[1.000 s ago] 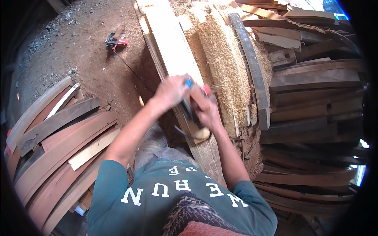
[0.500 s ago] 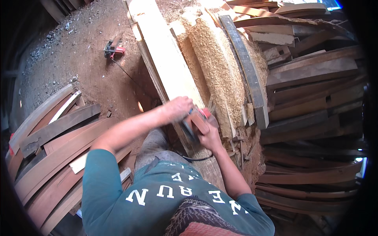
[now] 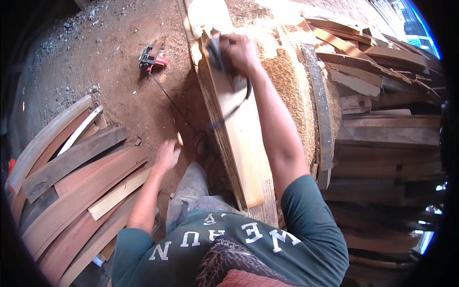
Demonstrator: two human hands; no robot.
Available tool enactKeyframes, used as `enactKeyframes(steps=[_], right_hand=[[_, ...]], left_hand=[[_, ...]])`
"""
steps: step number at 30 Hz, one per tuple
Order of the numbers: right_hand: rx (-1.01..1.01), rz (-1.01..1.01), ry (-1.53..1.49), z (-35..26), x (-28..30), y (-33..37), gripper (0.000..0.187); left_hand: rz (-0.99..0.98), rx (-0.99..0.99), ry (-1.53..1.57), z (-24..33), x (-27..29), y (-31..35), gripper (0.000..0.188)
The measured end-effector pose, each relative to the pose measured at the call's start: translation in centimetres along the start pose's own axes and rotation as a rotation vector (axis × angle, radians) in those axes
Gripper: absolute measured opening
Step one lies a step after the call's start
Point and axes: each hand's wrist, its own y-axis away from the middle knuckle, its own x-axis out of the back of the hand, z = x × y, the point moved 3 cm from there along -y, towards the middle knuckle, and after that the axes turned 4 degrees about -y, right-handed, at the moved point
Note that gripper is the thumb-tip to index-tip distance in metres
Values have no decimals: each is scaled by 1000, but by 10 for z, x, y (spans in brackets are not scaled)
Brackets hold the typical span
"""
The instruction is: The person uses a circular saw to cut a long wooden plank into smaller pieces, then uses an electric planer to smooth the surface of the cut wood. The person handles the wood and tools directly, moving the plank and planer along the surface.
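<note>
Near the far end of a pale wooden board (image 3: 244, 153), my right hand (image 3: 241, 51) is closed on a corded power tool, apparently an electric planer (image 3: 217, 55). The planer rests on the board and is smeared by motion. Its dark cord (image 3: 232, 114) loops back across the board under my right forearm. My left hand (image 3: 166, 156) hangs to the left of the board, over the dirt floor. Its fingers are loosely bent and slightly apart, with nothing seen in them.
A red power tool (image 3: 153, 60) with a cord lies on the floor at the far left. Curved planks (image 3: 91, 177) are stacked near left, more timber (image 3: 389, 129) at the right. Shavings (image 3: 291, 71) heap beside the board, along a dark beam (image 3: 319, 105).
My right hand has pushed the planer far forward along the board. My left hand has come off the planer and dropped to the left. The cord now trails across the board.
</note>
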Motion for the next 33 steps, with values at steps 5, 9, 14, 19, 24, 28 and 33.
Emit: enactKeyframes(steps=[5,9,14,19,24,28,33], right_hand=[[-228,-10,-341,11,-28,-104,23],[-130,47,-319,40,-31,-67,21],[-91,-64,-216,16,-10,92,31],[-128,-108,-279,37,22,344,25],[-352,-84,-261,42,60,565,28],[-539,-164,-324,55,66,610,35],[-264,-41,-283,50,36,459,18]], left_hand=[[-513,431,81,-33,-55,92,64],[-635,495,262,-37,-105,127,75],[-571,514,306,-18,-138,140,73],[-557,391,247,-6,-164,151,70],[-540,271,30,42,-166,170,62],[-555,-28,180,121,-145,177,57],[-966,-120,407,204,-139,169,50]])
